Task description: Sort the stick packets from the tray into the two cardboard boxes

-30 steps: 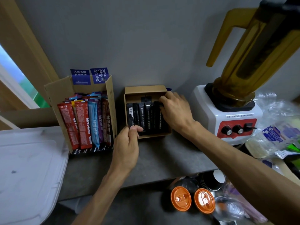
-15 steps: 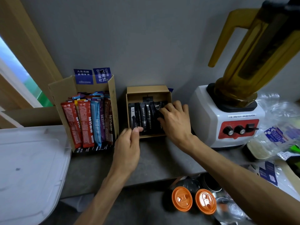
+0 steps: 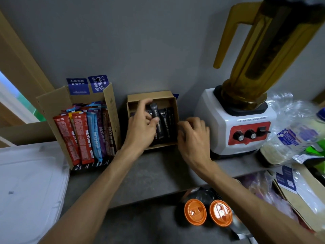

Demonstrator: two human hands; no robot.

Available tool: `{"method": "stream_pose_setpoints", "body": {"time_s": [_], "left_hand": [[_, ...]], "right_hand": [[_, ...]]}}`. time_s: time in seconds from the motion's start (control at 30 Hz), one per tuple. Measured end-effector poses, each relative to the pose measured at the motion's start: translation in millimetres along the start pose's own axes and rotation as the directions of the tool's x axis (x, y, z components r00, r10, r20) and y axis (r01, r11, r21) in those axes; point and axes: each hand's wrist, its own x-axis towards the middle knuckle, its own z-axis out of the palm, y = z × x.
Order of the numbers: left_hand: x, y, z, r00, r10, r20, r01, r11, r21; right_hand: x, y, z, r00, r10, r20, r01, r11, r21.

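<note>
Two cardboard boxes stand against the grey wall. The larger box on the left is full of upright coloured stick packets. The smaller box holds black stick packets. My left hand reaches into the smaller box, thumb and fingers pinching one black packet that sticks up above the others. My right hand rests at the box's right outer wall, fingers curled against it. The white tray lies at the lower left with no packets showing on it.
A white blender base with an amber jug stands right of the small box. Plastic bags and a bottle crowd the far right. Two orange lids sit below the counter edge.
My left hand has gone from the box's front left corner into the box and pinched a black packet. My right hand has come out of the box to its right side.
</note>
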Motion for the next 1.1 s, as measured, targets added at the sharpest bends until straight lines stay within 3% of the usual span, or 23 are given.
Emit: {"method": "stream_pose_setpoints", "body": {"time_s": [0.1,0.23,0.37,0.5,0.73,1.1], "left_hand": [[18,0,22,0.997,0.052,0.065,-0.054,0.998,0.024],[28,-5,45,0.98,0.193,0.048,-0.198,0.971,0.136],[29,-18,52,0.935,0.351,0.058,-0.329,0.79,0.518],[17,-28,42,0.902,0.424,0.084,-0.369,0.654,0.66],[13,-41,35,0.873,0.362,0.328,-0.481,0.523,0.704],[14,-38,35,0.853,0.326,0.408,-0.517,0.421,0.745]], "right_hand": [[-7,5,1,0.989,0.073,0.129,-0.092,0.985,0.149],[-8,5,2,0.978,0.098,0.186,-0.127,0.98,0.153],[-7,4,3,0.979,0.106,0.172,-0.134,0.977,0.165],[-3,8,7,0.981,0.11,0.159,-0.146,0.961,0.236],[2,11,12,0.97,0.13,0.204,-0.196,0.917,0.348],[6,3,13,0.964,0.197,0.176,-0.251,0.894,0.371]]}}
